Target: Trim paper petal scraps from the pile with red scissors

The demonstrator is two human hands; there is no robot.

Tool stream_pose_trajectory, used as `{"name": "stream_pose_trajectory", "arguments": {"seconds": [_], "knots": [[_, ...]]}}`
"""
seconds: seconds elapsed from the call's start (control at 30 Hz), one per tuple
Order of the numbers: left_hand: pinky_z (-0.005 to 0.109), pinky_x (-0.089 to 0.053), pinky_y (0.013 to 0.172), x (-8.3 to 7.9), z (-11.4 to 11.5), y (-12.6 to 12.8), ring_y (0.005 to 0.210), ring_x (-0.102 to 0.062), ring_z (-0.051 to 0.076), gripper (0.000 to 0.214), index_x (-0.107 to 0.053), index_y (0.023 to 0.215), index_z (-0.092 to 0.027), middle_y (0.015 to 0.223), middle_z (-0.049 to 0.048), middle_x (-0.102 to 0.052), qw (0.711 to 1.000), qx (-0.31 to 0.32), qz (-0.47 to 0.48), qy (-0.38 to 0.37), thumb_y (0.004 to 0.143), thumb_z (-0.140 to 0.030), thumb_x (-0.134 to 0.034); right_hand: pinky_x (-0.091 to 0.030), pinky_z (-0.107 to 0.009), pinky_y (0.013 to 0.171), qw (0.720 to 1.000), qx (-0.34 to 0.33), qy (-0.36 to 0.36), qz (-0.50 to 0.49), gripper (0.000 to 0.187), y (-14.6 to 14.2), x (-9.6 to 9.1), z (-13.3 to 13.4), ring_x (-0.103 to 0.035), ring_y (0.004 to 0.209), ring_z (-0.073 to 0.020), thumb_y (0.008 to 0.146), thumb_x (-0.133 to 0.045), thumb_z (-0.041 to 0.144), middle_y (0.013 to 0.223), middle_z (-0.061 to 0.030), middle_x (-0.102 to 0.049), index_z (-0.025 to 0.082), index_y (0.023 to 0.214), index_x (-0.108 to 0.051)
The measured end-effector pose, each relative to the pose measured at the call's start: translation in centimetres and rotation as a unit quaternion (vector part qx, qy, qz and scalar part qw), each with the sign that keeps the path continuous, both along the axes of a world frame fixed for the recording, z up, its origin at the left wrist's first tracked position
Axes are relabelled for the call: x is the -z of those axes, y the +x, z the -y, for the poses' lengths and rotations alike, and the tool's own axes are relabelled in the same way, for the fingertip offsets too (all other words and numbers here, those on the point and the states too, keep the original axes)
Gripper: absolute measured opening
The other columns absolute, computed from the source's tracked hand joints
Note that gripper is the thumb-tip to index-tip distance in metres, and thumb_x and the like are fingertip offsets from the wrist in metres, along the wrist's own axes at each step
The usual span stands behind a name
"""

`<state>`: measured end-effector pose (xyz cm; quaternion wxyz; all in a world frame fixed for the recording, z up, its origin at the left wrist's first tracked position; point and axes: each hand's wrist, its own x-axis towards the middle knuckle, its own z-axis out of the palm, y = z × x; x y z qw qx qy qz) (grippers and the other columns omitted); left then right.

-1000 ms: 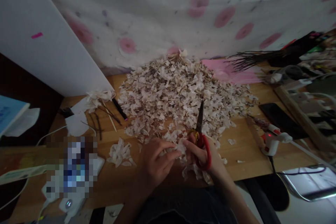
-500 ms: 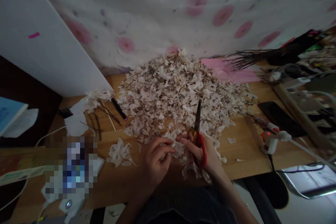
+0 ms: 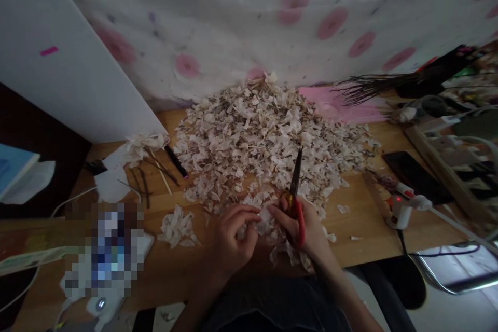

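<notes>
In my right hand (image 3: 305,225) is a pair of scissors (image 3: 296,179) with red handles, its dark blades pointing away from me. The thumb and forefinger of that hand also pinch at a pale, papery petal (image 3: 266,217). My left hand (image 3: 237,233) is curled just to the left, thumb and fingertips close together at the same petal's edge; whether it grips anything is hard to make out. Ahead of both hands rises a large heap of dried whitish petals (image 3: 249,135). A smaller petal cluster (image 3: 179,226) lies left of my left hand.
A black marker (image 3: 176,162) and thin sticks (image 3: 160,172) lie to the left. On the right are a dark phone (image 3: 416,176), a white plug with a red light (image 3: 402,207) and its cable. Dark twigs (image 3: 361,88) stretch over a pink sheet (image 3: 342,104) behind.
My right hand and the scissors have tilted slightly to the right. The fingertips of my two hands are a little farther apart, with more of the pale petal showing between them.
</notes>
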<state>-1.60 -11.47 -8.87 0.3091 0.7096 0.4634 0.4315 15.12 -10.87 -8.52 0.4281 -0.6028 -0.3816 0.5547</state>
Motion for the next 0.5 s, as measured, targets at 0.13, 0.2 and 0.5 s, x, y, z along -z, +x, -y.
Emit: {"name": "stream_pose_trajectory", "arguments": {"seconds": [0.13, 0.2, 0.5], "knots": [[0.035, -0.053, 0.083, 0.2, -0.1, 0.0, 0.091, -0.067, 0.020, 0.012, -0.066, 0.089, -0.021, 0.094, 0.0050, -0.073, 0.999, -0.001, -0.033, -0.017, 0.079, -0.013, -0.066, -0.036, -0.020, 0.036, 1.000, 0.005, 0.001, 0.002, 0.053, 0.0, -0.3, -0.1, -0.044, 0.036, -0.0095, 0.065, -0.082, 0.058, 0.047, 0.0073, -0.047, 0.024, 0.064, -0.042], [0.035, -0.054, 0.082, 0.5, -0.1, 0.2, 0.089, -0.068, 0.021, 0.016, -0.064, 0.091, -0.021, 0.092, 0.0047, -0.073, 0.999, -0.013, -0.050, -0.013, 0.078, -0.018, -0.072, -0.037, -0.020, 0.037, 1.000, 0.009, 0.005, 0.004, 0.054, -0.1, -0.5, -0.2, -0.042, 0.035, -0.0087, 0.065, -0.083, 0.057, 0.047, 0.0087, -0.043, 0.024, 0.063, -0.041], [0.030, -0.055, 0.077, 1.0, 0.0, 0.9, 0.083, -0.069, 0.019, 0.015, -0.064, 0.096, -0.020, 0.087, 0.0048, -0.073, 0.995, -0.046, -0.083, 0.023, 0.083, -0.020, -0.069, -0.039, -0.022, 0.034, 1.000, 0.001, 0.010, -0.003, 0.051, -0.1, -0.1, 0.1, -0.050, 0.036, -0.0118, 0.066, -0.083, 0.055, 0.053, 0.0065, -0.050, 0.024, 0.066, -0.043]]}}
